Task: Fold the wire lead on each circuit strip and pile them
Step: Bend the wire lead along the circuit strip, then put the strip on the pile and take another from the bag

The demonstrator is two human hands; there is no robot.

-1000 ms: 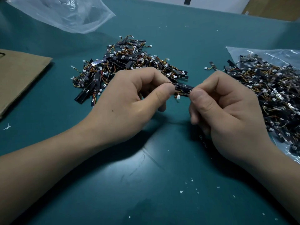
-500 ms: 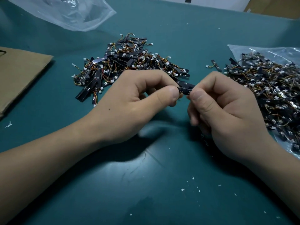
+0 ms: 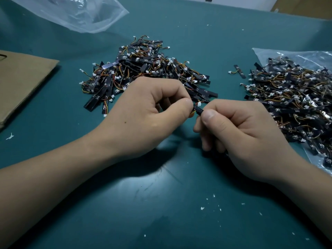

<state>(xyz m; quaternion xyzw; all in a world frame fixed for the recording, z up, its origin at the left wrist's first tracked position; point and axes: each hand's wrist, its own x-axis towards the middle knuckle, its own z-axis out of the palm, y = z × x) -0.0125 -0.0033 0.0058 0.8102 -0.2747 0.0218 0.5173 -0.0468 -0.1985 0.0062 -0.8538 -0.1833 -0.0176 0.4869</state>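
Head view showed your left grip (image 3: 143, 115) and right grip (image 3: 239, 133) both pinching one circuit strip (image 3: 198, 110) just beside the pile (image 3: 143, 69). It looked light and thin, its wire lead (image 3: 191, 114) pliant, so the strip's ends seemed the best hold.

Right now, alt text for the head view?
A left hand and right hand pinch one circuit strip between them over a teal table. One pile of strips lies behind, a second pile on a plastic bag at right.

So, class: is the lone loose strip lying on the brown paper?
No, the strip lies on the table between the middle heap and the right heap.
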